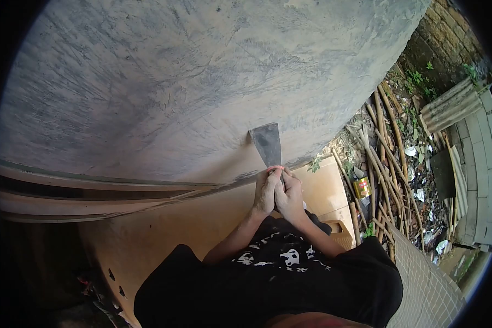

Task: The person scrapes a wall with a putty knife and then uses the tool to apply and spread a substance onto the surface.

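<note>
Both hands are wrapped round the handle of a scraper [267, 143], held out in front of my chest. My left hand [265, 192] and my right hand [291, 195] press against each other, closed, and hide most of the handle; a reddish bit of it shows above the fingers. The wide grey blade points away from me, its broad edge right at the wall [175, 82]. Patchy whitish and grey coating with streaks and scratches covers that wall.
Left of me a window frame [104, 188] is set into the wall. Tan tiled floor [191, 218] lies below, with a tan plastic stool [340, 235] near my right side. Beyond the floor's right edge are wooden poles [385, 164], a yellow can [362, 187] and scattered litter.
</note>
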Action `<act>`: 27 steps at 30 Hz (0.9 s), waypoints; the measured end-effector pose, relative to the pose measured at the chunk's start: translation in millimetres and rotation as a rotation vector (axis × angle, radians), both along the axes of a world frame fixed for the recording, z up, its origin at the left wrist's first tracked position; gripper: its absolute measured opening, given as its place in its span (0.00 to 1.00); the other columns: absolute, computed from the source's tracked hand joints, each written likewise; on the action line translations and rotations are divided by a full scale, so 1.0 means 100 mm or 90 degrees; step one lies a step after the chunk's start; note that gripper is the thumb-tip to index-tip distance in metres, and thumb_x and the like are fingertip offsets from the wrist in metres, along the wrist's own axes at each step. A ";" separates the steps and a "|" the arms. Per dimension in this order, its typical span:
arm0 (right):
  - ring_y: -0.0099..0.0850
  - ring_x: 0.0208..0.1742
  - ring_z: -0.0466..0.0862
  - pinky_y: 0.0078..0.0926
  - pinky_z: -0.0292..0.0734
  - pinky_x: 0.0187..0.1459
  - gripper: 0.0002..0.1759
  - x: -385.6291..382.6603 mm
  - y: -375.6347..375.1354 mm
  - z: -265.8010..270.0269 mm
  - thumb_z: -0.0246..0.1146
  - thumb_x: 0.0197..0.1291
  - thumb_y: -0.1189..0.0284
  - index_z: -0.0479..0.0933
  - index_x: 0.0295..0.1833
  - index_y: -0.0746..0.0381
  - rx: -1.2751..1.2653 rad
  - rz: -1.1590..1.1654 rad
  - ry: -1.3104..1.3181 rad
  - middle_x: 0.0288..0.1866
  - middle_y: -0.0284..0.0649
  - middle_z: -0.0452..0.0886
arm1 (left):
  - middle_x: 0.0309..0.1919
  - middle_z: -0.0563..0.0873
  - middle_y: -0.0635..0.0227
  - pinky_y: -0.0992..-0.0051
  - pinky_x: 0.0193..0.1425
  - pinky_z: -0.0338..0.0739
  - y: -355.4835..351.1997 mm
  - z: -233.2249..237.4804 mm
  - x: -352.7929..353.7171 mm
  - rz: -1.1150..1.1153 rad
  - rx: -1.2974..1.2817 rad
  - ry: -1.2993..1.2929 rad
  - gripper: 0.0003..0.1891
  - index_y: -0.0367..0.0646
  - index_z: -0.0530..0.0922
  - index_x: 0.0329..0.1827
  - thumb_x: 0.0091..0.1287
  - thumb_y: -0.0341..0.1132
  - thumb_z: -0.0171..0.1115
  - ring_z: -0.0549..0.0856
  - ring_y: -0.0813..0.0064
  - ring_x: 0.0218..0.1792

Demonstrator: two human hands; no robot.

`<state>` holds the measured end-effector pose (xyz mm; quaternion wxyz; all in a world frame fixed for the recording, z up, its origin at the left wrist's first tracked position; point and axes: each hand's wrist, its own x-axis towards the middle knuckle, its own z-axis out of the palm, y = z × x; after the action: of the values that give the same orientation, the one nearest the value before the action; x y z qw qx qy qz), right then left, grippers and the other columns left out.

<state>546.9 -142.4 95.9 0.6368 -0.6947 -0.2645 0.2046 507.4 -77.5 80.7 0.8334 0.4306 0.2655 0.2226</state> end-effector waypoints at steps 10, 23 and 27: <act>0.46 0.42 0.79 0.36 0.72 0.47 0.16 -0.08 -0.05 -0.17 0.54 0.59 0.70 0.78 0.47 0.68 0.022 -0.012 0.012 0.41 0.51 0.80 | 0.20 0.74 0.79 0.81 0.26 0.63 -0.03 -0.18 -0.09 0.008 0.114 0.061 0.16 0.38 0.77 0.31 0.70 0.41 0.49 0.71 0.88 0.23; 0.42 0.36 0.79 0.35 0.72 0.42 0.16 -0.11 -0.16 -0.25 0.55 0.61 0.68 0.77 0.42 0.72 -0.024 -0.020 0.045 0.38 0.52 0.80 | 0.19 0.73 0.79 0.80 0.25 0.63 -0.09 -0.28 -0.16 -0.062 0.024 0.098 0.15 0.40 0.76 0.30 0.69 0.42 0.48 0.72 0.87 0.22; 0.40 0.36 0.79 0.33 0.72 0.42 0.17 -0.07 -0.29 -0.14 0.54 0.62 0.68 0.76 0.43 0.73 0.031 0.014 -0.005 0.38 0.51 0.80 | 0.23 0.75 0.75 0.80 0.30 0.67 -0.25 0.03 -0.12 -0.038 -0.016 0.024 0.15 0.39 0.75 0.31 0.69 0.41 0.49 0.74 0.84 0.26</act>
<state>539.7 -171.0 81.7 0.6505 -0.6768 -0.2792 0.2022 495.0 -102.3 83.9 0.8399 0.4320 0.2709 0.1859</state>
